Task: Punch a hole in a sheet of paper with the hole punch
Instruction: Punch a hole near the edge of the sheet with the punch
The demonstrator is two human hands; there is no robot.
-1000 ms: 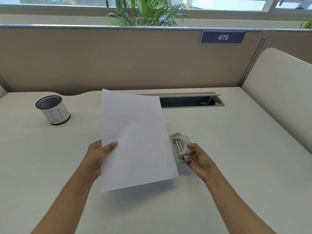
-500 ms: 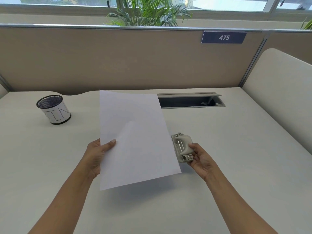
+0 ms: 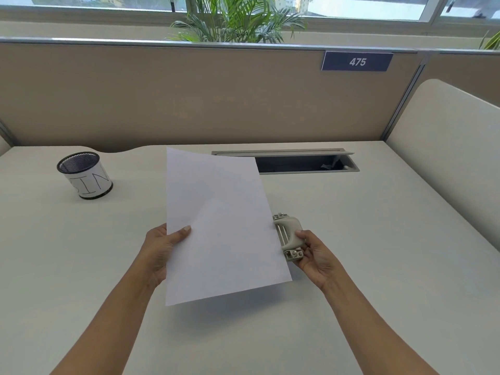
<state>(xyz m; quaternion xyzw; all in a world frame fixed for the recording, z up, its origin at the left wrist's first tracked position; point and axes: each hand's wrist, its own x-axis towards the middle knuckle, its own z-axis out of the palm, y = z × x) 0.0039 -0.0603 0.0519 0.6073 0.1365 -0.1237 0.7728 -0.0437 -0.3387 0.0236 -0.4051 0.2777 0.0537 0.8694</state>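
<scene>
Pale desk runs up to a tan partition. At its centre a white sheet of paper is tilted off the surface, pinched at its 9 o'clock edge by the left hand. A mesh cup stands at 10 o'clock. The right hand grips the hole punch, which meets the sheet's 3 o'clock edge.

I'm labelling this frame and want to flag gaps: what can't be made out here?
1. Head view: whether the edge of the sheet of paper sits in the slot of the hole punch; the sheet covers the punch's left side.
2. Head view: the left hand fingers, behind the sheet; only the thumb shows.
3. Head view: inside the mesh cup, too dark.
4. Head view: the cable slot left end, behind the sheet.
</scene>
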